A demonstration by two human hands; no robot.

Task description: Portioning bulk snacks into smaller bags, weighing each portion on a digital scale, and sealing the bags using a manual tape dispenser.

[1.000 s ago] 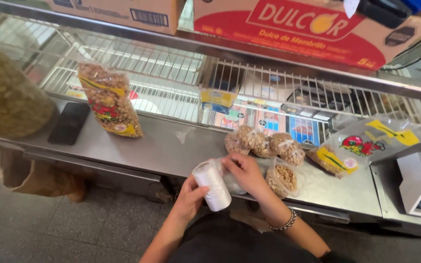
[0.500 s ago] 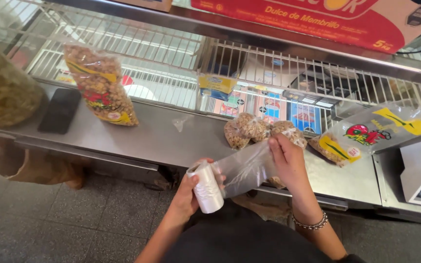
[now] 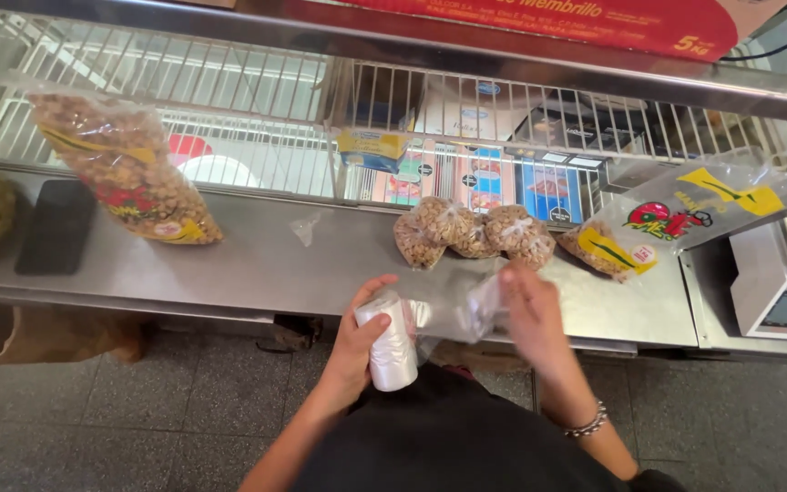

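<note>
At nine o'clock, a dark flat mat point(image 3: 58, 226) is seen lying on the steel worktop point(image 3: 257, 264), with a large clear bag of nuts point(image 3: 125, 169) propped just beside it at ten o'clock, leaning against the wire rack point(image 3: 229, 82). A small scrap of clear film point(image 3: 304, 228) is left on the worktop nearer the middle.

At six o'clock, a white roll of plastic bags point(image 3: 392, 344) is gripped by the left hand point(image 3: 362, 342), fingers curled around it and thumb laid over its top; the roll is held upright just off the front edge of the worktop. A clear plastic bag point(image 3: 455, 312) is drawn out sideways from the roll, and its far end is pinched by the right hand point(image 3: 530, 314), a beaded bracelet point(image 3: 587, 423) being worn on that wrist.

Just beyond the hands, at twelve o'clock, four small tied bags of nuts point(image 3: 471, 235) are clustered together, touching. At two o'clock, a large, nearly emptied bag with yellow and red print point(image 3: 685, 214) is slumped on the worktop. At three o'clock, a scale point(image 3: 781, 296) is set beside the worktop's end.
</note>
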